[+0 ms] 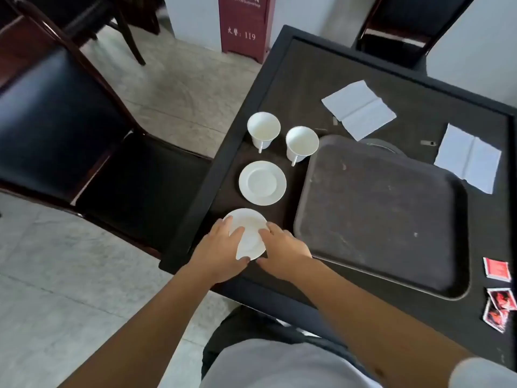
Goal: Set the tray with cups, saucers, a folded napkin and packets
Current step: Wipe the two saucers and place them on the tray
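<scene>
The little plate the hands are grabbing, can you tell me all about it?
The near saucer is round, white and glossy, like china, with a shallow well in the middle. It looks empty. It sits at the dark table's near left corner, beside the brown tray. The left hand and right hand hold its edges, fingers over the rim.

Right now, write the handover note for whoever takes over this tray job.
Left hand and right hand both have a grip on the near saucer, at the table's front left.
Second saucer and two cups stand left of the tray.
Two unfolded napkins lie beyond it; red packets to its right.
Done: nothing on the tray.
Left: everything.
</scene>
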### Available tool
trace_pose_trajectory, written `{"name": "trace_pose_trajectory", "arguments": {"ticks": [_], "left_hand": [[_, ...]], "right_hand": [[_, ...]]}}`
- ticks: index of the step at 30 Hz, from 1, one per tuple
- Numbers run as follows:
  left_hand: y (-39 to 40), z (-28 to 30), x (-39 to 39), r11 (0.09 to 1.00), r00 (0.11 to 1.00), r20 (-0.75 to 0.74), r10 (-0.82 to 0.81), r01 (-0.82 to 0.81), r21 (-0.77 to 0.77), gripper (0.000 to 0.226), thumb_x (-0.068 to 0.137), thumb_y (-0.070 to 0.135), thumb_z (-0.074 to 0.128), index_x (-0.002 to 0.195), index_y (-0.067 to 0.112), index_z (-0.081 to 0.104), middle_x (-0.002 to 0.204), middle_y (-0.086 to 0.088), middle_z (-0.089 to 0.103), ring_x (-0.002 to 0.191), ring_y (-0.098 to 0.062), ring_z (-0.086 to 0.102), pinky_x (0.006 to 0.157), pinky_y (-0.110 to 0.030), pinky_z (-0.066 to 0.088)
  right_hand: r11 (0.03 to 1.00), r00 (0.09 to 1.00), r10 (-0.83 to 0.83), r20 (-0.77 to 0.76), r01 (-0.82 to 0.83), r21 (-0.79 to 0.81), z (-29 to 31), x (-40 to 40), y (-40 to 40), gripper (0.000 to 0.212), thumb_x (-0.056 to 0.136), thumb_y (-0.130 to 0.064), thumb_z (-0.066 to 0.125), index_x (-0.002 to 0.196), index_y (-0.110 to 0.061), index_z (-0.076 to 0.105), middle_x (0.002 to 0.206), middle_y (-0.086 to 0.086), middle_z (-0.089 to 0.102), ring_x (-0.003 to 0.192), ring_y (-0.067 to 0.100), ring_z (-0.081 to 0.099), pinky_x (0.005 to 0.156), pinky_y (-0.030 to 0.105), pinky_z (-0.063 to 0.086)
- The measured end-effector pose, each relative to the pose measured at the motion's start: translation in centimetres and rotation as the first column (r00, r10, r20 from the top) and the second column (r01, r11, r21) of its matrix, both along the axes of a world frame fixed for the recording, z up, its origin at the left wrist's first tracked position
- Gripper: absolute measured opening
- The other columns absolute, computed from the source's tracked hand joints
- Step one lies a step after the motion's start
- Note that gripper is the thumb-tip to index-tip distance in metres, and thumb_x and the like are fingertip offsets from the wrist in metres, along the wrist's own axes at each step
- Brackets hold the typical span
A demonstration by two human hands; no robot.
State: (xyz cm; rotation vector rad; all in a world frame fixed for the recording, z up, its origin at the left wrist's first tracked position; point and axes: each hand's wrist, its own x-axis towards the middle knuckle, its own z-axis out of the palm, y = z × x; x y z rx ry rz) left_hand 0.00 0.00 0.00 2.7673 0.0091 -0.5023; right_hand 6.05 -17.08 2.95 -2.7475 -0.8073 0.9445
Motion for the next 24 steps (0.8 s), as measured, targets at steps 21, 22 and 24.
{"name": "trace_pose_trajectory", "arguments": {"ticks": [21, 22, 24], "left_hand": [[1.9, -1.3, 1.8, 0.986, 0.986, 0.018, -0.165, 0.165, -0.028, 0.091, 0.066, 0.048, 0.085, 0.142, 0.023, 0.040, 0.160, -0.014, 0.017, 0.146, -0.035, 0.022, 0.090, -0.044, 0.054], [1.8, -1.2, 1.7, 0.986, 0.986, 0.027, -0.166, 0.167, -0.019, 0.090, 0.066, 0.048, 0.085, 0.140, 0.022, 0.042, 0.159, -0.016, 0.020, 0.144, -0.036, 0.026, 0.090, -0.044, 0.054], [1.4, -0.9, 1.5, 0.985, 0.985, 0.031, -0.168, 0.169, -0.022, 0.087, 0.065, 0.047, 0.085, 0.138, 0.020, 0.045, 0.157, -0.018, 0.024, 0.140, -0.038, 0.033, 0.089, -0.045, 0.055]], "right_hand": [[0.999, 0.999, -0.033, 0.040, 0.035, -0.042, -3.3, 0.6, 2.9, 0.097, 0.074, -0.041, 0.082, 0.147, -0.022, 0.020, 0.160, 0.011, 0.004, 0.131, 0.033, 0.033, 0.098, 0.040, 0.047], [0.998, 0.998, -0.048, 0.036, 0.049, -0.025, -3.4, 0.4, 2.8, 0.096, 0.076, -0.039, 0.082, 0.147, -0.023, 0.019, 0.160, 0.010, 0.003, 0.131, 0.032, 0.031, 0.099, 0.039, 0.047], [0.998, 0.997, -0.070, 0.016, 0.070, -0.005, -3.3, 0.2, 2.3, 0.096, 0.077, -0.037, 0.081, 0.148, -0.024, 0.018, 0.160, 0.008, 0.001, 0.132, 0.031, 0.030, 0.099, 0.037, 0.046]]}}
